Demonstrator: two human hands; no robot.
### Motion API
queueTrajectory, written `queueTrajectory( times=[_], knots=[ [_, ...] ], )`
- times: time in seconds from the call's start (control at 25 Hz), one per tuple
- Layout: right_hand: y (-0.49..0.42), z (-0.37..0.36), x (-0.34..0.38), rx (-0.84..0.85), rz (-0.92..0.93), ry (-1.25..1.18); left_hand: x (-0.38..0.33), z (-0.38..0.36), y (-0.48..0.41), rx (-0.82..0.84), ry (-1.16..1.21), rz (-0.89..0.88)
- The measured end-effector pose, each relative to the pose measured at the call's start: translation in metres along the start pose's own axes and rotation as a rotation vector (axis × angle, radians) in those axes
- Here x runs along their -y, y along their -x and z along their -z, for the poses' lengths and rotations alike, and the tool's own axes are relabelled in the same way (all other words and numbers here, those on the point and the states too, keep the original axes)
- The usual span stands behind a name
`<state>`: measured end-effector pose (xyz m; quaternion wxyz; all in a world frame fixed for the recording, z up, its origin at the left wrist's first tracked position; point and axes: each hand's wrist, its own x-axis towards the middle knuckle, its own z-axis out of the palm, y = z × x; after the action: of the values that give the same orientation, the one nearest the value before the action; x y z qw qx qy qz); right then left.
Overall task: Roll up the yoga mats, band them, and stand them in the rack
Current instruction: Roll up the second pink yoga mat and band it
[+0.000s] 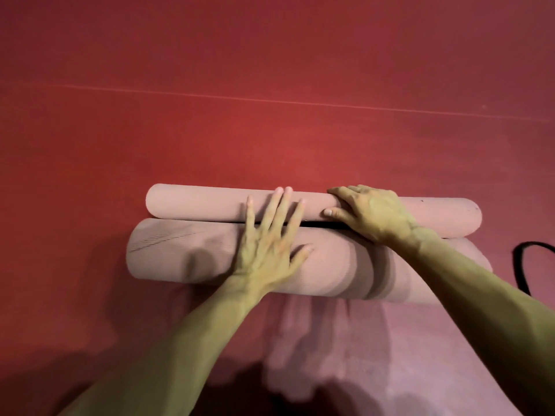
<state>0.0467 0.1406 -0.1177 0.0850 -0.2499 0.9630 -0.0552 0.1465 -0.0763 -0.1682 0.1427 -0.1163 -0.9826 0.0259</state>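
Two pink rolled yoga mats lie side by side on the red floor. The thinner far roll (198,204) runs left to right, and the thicker near roll (168,250) lies just in front of it. My left hand (267,238) rests flat with straight, spread fingers across both rolls. My right hand (372,213) curls over the far roll, with the thumb pressed on its near side. A dark strip (318,225) shows in the gap between the rolls under my right hand; I cannot tell what it is.
A black strap or cord (519,265) loops on the floor at the right edge. Red floor matting (270,85) with a faint seam line stretches beyond the rolls. A flat pinkish surface (390,355) lies in front of the near roll.
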Motion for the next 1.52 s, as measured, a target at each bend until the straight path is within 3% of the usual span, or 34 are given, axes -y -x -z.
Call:
queueTrajectory(
  times=[0.52,0.84,0.92,1.0,1.12,1.24,1.52],
  knots=[
    [0.058,0.007,0.023,-0.015,0.048,0.047,0.001,0.014,0.030,0.114,0.002,-0.073],
    [0.081,-0.004,0.026,-0.116,0.086,-0.005,0.002,0.022,0.041,0.082,0.028,-0.126],
    [0.088,-0.017,0.026,-0.129,0.100,0.119,0.002,0.023,0.041,0.092,0.021,-0.122],
    [0.092,-0.027,0.027,-0.202,0.087,0.200,0.002,0.026,0.037,0.108,0.022,-0.119],
    [0.092,-0.032,0.027,-0.380,0.074,0.157,0.004,0.031,0.030,0.140,0.036,-0.101],
    [0.090,-0.030,0.025,-0.447,0.115,0.132,0.003,0.033,0.029,0.161,0.046,-0.101],
    [0.094,0.002,0.016,-0.381,0.268,0.109,0.003,0.037,0.031,0.113,0.040,-0.087]
  ],
)
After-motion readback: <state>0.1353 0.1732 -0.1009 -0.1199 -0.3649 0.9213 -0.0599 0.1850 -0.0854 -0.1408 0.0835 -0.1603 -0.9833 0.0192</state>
